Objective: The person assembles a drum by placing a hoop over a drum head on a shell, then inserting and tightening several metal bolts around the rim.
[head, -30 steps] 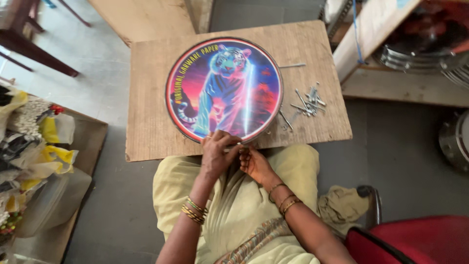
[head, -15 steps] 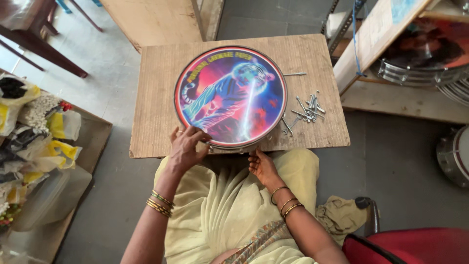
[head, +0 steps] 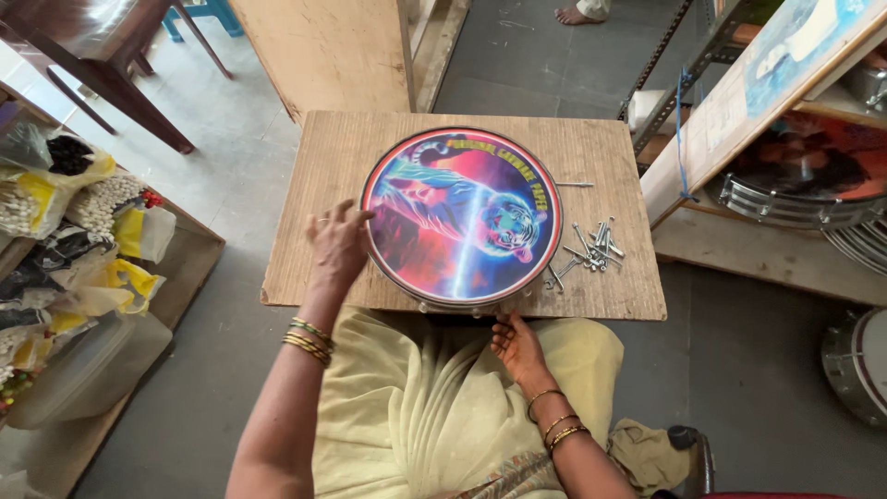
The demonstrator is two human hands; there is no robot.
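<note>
A round drum (head: 462, 217) with a bright printed tiger picture on its skin lies flat on a low wooden board (head: 314, 166). My left hand (head: 337, 245) rests on the drum's left rim, fingers spread. At the drum's near edge my right hand (head: 517, 346) touches the rim from below with its fingertips. A heap of metal tension bolts (head: 596, 248) lies on the board just right of the drum, and a single bolt (head: 575, 185) lies farther back.
Plastic bags of goods (head: 65, 231) fill a wooden tray on the left. A shelf rack with more drums (head: 795, 176) stands on the right. A dark table (head: 92, 65) stands at the back left. Someone's foot (head: 577, 14) shows at the top.
The drum has turned clockwise on the board; the tiger's head now sits at the right. My left hand has slid from the near edge up to the left rim.
</note>
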